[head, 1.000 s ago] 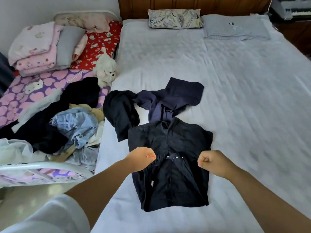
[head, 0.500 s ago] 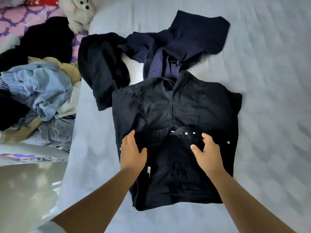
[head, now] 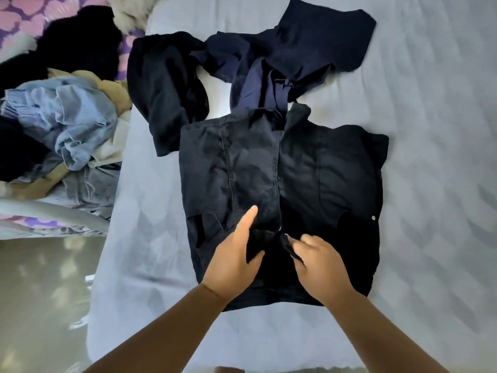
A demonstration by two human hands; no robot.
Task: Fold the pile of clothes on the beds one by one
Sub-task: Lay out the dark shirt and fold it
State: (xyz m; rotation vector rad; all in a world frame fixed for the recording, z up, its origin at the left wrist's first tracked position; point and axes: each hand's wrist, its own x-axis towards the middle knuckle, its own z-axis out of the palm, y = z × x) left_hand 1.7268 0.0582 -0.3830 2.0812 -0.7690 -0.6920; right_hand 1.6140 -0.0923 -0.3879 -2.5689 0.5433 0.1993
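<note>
A black buttoned garment (head: 322, 170) lies spread flat on the grey bed sheet (head: 435, 125), collar end away from me. My left hand (head: 232, 258) rests on its lower middle, forefinger straight, with a fold of the black cloth held between thumb and palm. My right hand (head: 320, 265) sits just right of it, fingers curled and pinching the cloth's front edge. Beyond the garment lie a crumpled navy garment (head: 298, 52) and a black one (head: 161, 84).
On the neighbouring bed at the left is a pile with light blue denim (head: 70, 117), beige cloth (head: 110, 87) and a black piece (head: 70, 44). A white plush toy (head: 131, 9) sits at the top. Bare floor (head: 40, 305) shows at lower left.
My hands went from raised fists to lying flat on the black garment, then closed in on its middle and took hold of the cloth. The view has dropped closer to the bed.
</note>
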